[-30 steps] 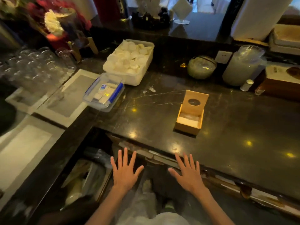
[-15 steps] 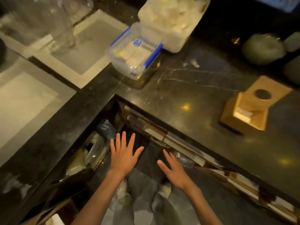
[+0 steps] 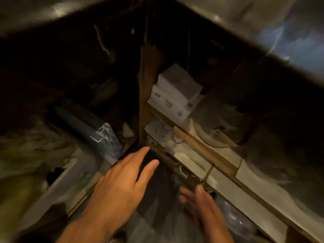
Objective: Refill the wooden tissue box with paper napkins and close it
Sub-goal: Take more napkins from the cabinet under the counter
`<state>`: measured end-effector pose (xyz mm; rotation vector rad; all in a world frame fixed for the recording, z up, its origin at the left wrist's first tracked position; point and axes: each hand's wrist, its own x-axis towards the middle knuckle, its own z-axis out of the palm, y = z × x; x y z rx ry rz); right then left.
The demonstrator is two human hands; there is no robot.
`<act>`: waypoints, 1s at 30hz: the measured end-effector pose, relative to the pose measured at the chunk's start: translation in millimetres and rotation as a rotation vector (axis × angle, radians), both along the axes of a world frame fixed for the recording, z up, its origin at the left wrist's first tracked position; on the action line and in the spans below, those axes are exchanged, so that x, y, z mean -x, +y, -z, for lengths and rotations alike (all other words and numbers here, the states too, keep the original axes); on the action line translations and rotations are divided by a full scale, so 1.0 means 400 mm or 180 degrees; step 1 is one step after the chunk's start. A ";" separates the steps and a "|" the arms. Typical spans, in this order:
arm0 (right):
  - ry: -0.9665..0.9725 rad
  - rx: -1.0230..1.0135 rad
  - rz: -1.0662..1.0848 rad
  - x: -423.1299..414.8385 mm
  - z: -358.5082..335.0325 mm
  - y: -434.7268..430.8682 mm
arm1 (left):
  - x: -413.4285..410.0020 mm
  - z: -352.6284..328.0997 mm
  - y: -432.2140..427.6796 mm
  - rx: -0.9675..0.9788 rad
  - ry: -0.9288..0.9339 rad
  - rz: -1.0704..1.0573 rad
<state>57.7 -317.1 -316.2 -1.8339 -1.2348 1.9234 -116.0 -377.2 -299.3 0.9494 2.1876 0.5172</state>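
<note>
Head view, nearest first: the left hand (image 3: 121,181) reaches forward and low, fingers (image 3: 140,153) held straight and loosely together, thumb apart, holding nothing. The right hand (image 3: 205,207) is blurred at the near right; its fingers look slightly curled and empty, close by a dark metal fitting on the shelf edge (image 3: 192,179), though whether they touch it cannot be told. Beyond the hands a wooden divider (image 3: 147,88) splits the storage under the tabletop (image 3: 263,28). To its left lies a dark wrapped roll (image 3: 91,130) among crumpled plastic. To its right, a lower shelf holds what seem to be glasses and pale flat items, too blurred to name. Farther back and higher sits a stack of white packs (image 3: 175,92) with blue print, probably the napkins. The tissue box is out of sight, presumably up on the tabletop.

The step in hand looks like fetching the refill stock; nothing is gripped yet. The next move calls for reaching past the shelf edge to the white packs, taking one clear of the divider, and lifting it out.
</note>
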 end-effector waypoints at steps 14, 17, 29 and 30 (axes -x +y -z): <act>-0.0198 -0.1444 -0.0179 0.299 -0.052 0.301 | 0.091 0.037 0.362 -0.1230 -0.2077 -0.1998; -0.0323 -0.1208 -0.0433 0.296 0.019 0.411 | 0.085 0.030 0.408 -0.1080 -0.2722 -0.2135; -0.0043 -0.1097 -0.0885 0.237 0.008 0.340 | 0.082 0.054 0.338 -0.1307 -0.3573 -0.2633; 0.0042 -0.1052 -0.0855 0.231 -0.002 0.318 | 0.087 0.055 0.316 -0.1348 -0.3511 -0.2652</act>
